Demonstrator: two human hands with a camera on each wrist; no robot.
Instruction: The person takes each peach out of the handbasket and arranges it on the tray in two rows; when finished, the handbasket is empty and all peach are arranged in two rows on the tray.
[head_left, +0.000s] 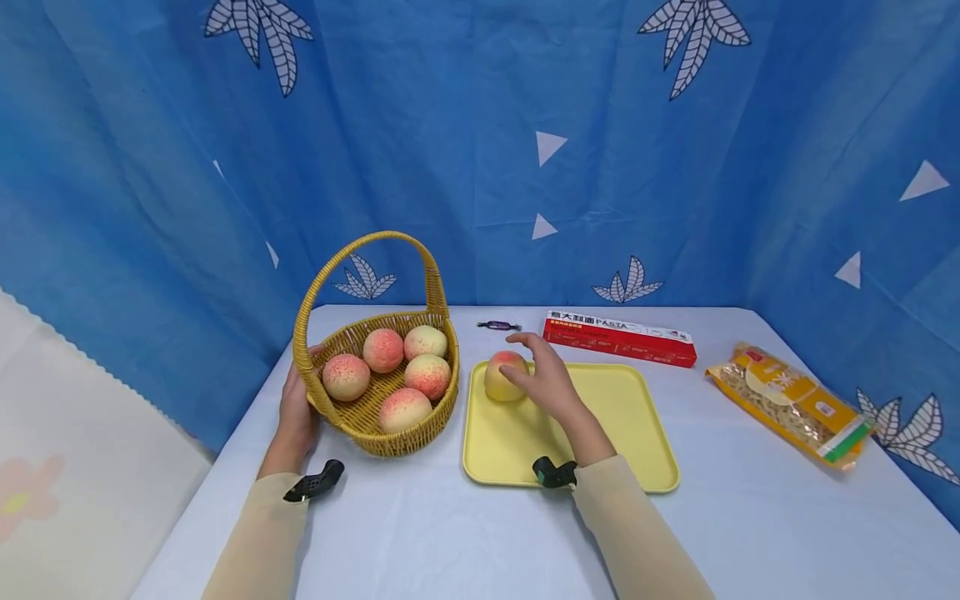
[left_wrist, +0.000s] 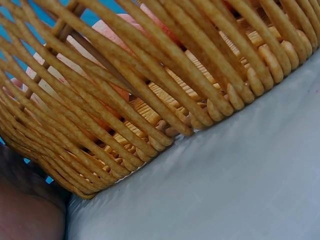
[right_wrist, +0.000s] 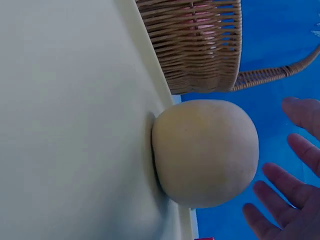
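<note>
A wicker basket (head_left: 420, 432) with a tall arched handle stands on the left, holding several red-and-cream peaches (head_left: 405, 410). My left hand (head_left: 298, 412) grips its left side, with fingertips at the rim; the handle hides part of them. In the left wrist view the woven wall (left_wrist: 125, 100) fills much of the picture. One more peach (head_left: 506, 377) sits at the left end of a yellow tray (head_left: 600, 417). Beside and above it is my right hand (head_left: 551, 383), thumb and fingers spread. The right wrist view shows those fingers (right_wrist: 285, 185) apart from the peach (right_wrist: 207, 152).
Behind the tray lie a small purple wrapped candy (head_left: 498, 326) and a red pasta box (head_left: 618, 340). A yellow bag of noodles (head_left: 791, 404) lies on the right of the white table (head_left: 420, 533). A blue curtain (head_left: 480, 167) hangs behind.
</note>
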